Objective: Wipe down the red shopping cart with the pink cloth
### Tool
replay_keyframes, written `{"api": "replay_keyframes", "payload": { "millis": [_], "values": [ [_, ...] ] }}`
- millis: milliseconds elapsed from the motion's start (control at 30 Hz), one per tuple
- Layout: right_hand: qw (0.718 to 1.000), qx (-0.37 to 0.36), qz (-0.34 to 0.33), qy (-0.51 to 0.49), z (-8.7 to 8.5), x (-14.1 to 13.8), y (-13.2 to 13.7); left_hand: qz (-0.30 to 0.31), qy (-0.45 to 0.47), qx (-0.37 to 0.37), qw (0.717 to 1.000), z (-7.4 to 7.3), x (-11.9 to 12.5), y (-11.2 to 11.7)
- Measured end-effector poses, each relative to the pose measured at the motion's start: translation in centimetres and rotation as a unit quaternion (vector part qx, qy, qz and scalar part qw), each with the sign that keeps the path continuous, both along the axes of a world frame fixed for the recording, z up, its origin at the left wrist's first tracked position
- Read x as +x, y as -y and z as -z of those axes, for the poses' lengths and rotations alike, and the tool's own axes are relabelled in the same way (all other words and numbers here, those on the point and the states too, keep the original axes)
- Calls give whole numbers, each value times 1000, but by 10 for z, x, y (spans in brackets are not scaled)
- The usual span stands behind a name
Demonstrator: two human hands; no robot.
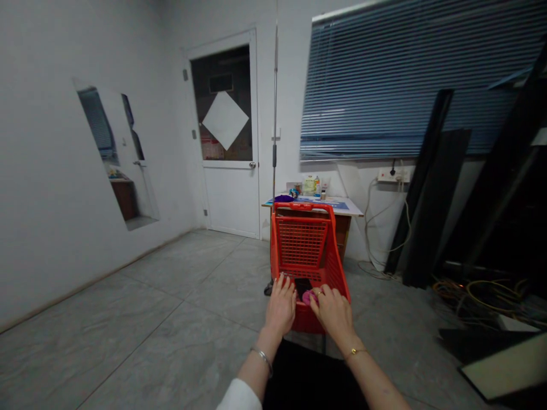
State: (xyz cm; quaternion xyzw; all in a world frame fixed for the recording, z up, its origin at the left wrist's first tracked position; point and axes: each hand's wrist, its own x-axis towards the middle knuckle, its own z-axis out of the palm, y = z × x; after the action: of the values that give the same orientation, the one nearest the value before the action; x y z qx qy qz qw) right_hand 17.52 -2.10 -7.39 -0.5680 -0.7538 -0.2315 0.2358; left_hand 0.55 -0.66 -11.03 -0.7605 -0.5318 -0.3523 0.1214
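A red plastic shopping cart (303, 242) stands on the grey tiled floor in front of me. My left hand (281, 306) rests on the cart's near rim, its fingers stretched forward and slightly apart. Beside it, my right hand (331, 310) is curled over the near rim and pinches a small pink object (308, 296). I cannot make out what the pink object is. Something dark lies at the bottom of the cart, mostly hidden.
Behind the cart stands a small table (342, 206) with bottles and a purple thing on it. A white door (228, 142) is at the back left. Black panels (431, 199) lean on the right wall, with yellow cables (482, 290) on the floor.
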Motion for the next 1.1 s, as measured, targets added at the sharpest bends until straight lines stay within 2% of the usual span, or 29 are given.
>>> {"api": "replay_keyframes", "payload": {
  "millis": [167,333,500,867,1100],
  "values": [
    [1000,9,-17,7,4,22,-11,-4,9,-11,1000,-2,7,0],
    [999,-15,-29,22,0,21,-19,-7,-2,-17,1000,-1,10,-1],
    [999,-17,-26,22,-4,21,-13,-2,-6,-14,1000,1,9,-1],
    [1000,16,12,-21,6,-11,21,-13,-13,-11,1000,-8,-14,4],
    [998,19,57,-36,3,-18,27,-38,-11,6,999,-1,-2,3]
  ]
}}
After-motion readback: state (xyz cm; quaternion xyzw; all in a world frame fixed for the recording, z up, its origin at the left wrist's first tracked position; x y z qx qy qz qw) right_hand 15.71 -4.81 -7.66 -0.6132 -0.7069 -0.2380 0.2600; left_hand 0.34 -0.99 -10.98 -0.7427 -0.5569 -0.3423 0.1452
